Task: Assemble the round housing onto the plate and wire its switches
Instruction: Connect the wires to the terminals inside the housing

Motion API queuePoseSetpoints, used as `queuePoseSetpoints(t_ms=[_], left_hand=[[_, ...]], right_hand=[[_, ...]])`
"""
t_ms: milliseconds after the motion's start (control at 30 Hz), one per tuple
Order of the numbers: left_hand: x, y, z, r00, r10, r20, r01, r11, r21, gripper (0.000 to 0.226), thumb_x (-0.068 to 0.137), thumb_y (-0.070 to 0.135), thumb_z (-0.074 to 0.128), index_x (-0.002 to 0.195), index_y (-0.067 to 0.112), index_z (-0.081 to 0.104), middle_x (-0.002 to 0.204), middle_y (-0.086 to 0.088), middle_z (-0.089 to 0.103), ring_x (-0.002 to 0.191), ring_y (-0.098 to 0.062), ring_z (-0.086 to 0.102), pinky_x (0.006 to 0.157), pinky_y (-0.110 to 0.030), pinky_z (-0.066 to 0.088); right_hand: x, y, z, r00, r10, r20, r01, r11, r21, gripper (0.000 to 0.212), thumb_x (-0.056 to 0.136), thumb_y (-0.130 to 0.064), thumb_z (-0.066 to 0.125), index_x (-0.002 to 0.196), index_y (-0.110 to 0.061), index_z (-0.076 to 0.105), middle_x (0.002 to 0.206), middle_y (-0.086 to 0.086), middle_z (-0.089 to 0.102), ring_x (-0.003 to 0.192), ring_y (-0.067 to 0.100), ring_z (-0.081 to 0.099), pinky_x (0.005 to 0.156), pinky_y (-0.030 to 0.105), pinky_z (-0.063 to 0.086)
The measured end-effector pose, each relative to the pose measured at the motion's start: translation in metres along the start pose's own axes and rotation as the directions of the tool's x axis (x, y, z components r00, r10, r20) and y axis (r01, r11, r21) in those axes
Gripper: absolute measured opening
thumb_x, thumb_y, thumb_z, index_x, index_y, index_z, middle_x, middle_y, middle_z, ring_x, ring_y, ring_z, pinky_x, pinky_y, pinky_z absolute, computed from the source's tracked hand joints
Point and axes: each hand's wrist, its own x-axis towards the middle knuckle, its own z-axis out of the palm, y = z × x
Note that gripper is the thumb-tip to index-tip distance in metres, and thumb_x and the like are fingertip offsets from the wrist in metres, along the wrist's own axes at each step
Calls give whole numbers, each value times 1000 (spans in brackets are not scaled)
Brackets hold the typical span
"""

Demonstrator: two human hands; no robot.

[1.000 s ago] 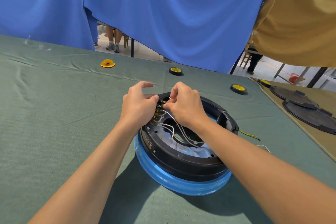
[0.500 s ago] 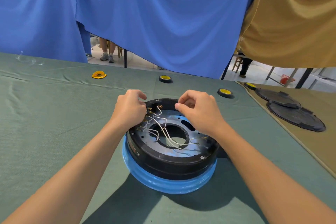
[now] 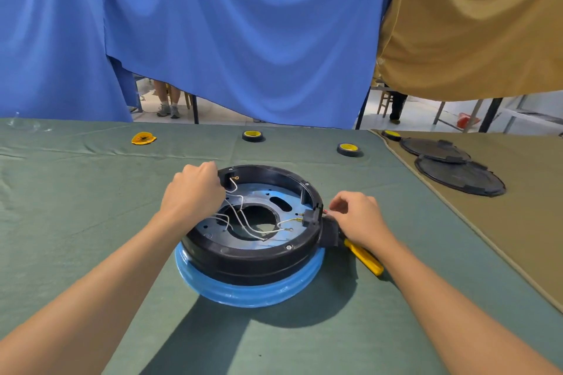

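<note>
My left hand [image 3: 193, 193] curls over the far-left rim of the black round housing [image 3: 256, 248], which sits on the blue plate [image 3: 243, 291] on the green cloth [image 3: 76, 207]. White wires [image 3: 240, 216] loop across its open middle. My right hand [image 3: 359, 218] pinches at the housing's right side, above a yellow-handled tool [image 3: 364, 257]. Two tape rolls [image 3: 347, 149] lie farther off.

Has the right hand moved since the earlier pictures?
Yes. The right hand has left the far-left rim beside the left hand and gone to the right outer side of the round housing.
</note>
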Motion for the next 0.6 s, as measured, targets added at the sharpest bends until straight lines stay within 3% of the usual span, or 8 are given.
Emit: queuePoseSetpoints(t_ms=[167,333,533,600], left_hand=[[-3,0,-1,1000,24,-19,-24,1000,10,23,100,19,43,110,7,60,89,-14,46,82,-36,41,71,-39,39],[-1,-2,0,999,42,-31,-42,999,7,23,100,22,45,112,10,61,98,-17,59,84,-37,46,73,-39,44],[1,-4,2,998,44,-40,-45,999,-15,23,99,23,46,109,11,63,102,-19,63,84,-37,48,72,-39,44],[2,-5,3,998,42,-40,-43,999,-31,23,99,21,46,108,11,64,103,-19,64,85,-37,49,71,-38,42]], right_hand=[[5,5,-2,999,-23,24,24,999,-39,11,90,-13,65,92,-24,68,97,2,67,88,14,48,74,27,41],[10,1,-11,998,-66,-17,65,997,-51,22,89,-4,59,105,-19,64,83,-5,64,91,19,58,80,36,52],[11,-7,-24,993,-121,-9,121,992,22,26,87,-2,61,106,-19,63,78,-7,66,79,12,64,75,33,56],[10,-11,-29,992,-123,-21,124,990,66,26,86,-2,62,106,-20,62,79,-7,66,77,8,64,69,25,55]])
